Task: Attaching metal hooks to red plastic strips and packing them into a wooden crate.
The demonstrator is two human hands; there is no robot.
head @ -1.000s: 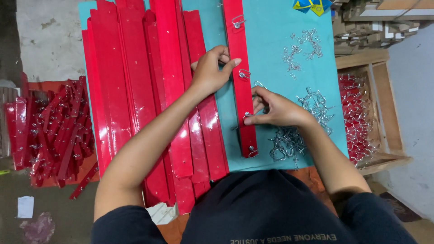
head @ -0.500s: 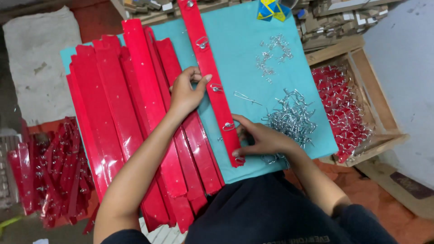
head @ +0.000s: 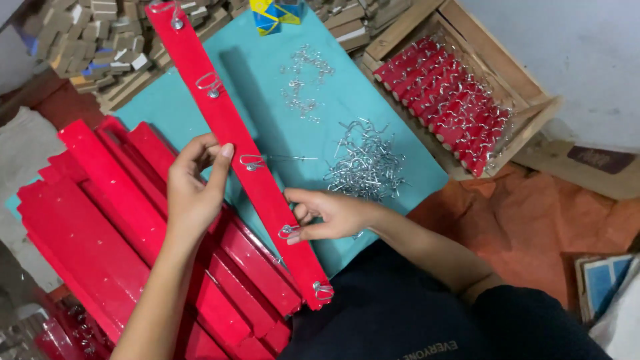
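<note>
Fingers [head: 220, 157] of the left hand [head: 193, 193] are pressed on the red strip's [head: 233, 133] edge — right hand [head: 333, 215] fingers pinch a metal hook [head: 289, 232]. Bare teal counter [head: 267, 67] is left beside it, bounded by loose hooks [head: 365, 160] and a wooden crate [head: 527, 87].

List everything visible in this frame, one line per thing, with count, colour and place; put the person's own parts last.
red strip: one, red, lifted slantwise over the table, five metal hooks on it
hook: one, silver, on the strip at the right fingertips
stacked strips: many, red, on the table's left part
table: one, teal top, centre
loose hooks: a pile, silver, on the table right of the strip; a smaller scatter above
wooden crate: one, brown, upper right, filled with red pieces with hooks
small blocks: many, tan, top left
left hand: on the strip's left edge
right hand: pinching the strip at the hook
</note>
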